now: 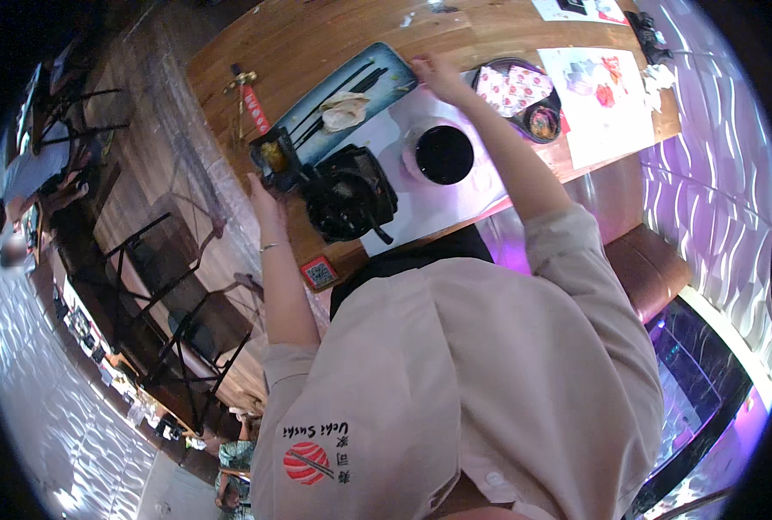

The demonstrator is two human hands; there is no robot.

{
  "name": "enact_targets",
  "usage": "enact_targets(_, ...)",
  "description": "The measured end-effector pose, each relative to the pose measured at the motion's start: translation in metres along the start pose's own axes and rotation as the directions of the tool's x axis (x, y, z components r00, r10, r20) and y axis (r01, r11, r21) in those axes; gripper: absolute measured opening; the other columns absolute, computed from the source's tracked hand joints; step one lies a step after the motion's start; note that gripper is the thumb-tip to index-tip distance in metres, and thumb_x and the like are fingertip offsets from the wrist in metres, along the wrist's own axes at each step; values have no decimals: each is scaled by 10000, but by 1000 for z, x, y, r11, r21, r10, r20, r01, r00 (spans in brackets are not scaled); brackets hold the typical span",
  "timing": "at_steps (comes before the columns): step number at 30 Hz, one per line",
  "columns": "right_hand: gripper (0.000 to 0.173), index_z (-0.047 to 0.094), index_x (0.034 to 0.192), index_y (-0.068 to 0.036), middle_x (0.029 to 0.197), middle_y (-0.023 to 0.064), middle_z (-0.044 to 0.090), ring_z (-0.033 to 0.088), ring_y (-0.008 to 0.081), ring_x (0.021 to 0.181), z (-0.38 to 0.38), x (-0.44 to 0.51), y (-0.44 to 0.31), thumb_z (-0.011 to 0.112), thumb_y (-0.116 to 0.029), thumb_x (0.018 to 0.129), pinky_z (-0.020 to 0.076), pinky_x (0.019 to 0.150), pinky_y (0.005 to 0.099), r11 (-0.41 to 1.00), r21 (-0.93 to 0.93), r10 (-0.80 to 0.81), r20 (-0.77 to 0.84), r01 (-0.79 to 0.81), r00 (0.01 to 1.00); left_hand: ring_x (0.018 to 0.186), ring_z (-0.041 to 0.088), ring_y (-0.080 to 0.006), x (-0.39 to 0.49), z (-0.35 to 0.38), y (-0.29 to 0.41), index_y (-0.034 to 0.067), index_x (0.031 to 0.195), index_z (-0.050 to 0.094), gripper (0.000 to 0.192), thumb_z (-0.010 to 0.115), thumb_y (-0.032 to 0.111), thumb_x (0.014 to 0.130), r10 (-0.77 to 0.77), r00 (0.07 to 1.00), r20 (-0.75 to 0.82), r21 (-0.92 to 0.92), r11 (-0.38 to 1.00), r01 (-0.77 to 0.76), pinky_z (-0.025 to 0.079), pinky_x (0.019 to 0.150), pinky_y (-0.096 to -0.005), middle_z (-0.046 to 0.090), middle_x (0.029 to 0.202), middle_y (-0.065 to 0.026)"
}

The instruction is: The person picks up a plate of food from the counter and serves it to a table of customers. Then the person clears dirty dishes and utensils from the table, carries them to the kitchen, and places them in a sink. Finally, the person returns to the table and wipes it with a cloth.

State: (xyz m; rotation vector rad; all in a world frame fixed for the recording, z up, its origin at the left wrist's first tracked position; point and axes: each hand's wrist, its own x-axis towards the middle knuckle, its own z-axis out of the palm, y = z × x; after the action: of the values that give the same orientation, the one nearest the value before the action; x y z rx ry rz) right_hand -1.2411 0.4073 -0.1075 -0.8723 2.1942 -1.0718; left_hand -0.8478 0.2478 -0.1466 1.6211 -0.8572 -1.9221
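My right hand has its fingers curled at the right end of a long blue rectangular plate. On that plate lie black chopsticks, a crumpled pale napkin and small food scraps. At the table's left edge, my left hand is against a small black dish with yellowish-brown contents; its fingertips are partly hidden. Several black dishes are stacked just right of it, with a black utensil handle sticking out. A round vessel with a black inside stands on a white paper placemat.
A round black tray holds patterned paper and a small bowl. Further right lie a stained white placemat and crumpled tissues. A red-wrapped item lies upper left. Black-framed chairs stand left; a brown bench is right.
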Motion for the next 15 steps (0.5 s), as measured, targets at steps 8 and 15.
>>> enact_targets(8, 334, 684, 1115, -46, 995, 193, 699, 666, 350, 937, 27, 42, 20, 522, -303, 978, 503, 845, 432, 968, -237, 103, 59, -86, 993, 906, 682, -240, 35, -1, -4, 37, 1239, 584, 643, 407, 605, 995, 21, 1000, 19, 33, 999, -22, 570, 699, -350, 663, 1118, -102)
enact_targets(15, 267, 697, 1069, -77, 974, 191, 705, 672, 378, 906, 22, 33, 9, 546, -258, 943, 516, 826, 465, 985, -119, 130, 48, -124, 990, 972, 668, -225, 20, 5, 16, 65, 1310, 534, 595, 397, 564, 1015, -47, 998, 34, -4, 999, 48, 558, 760, -365, 651, 1177, -81)
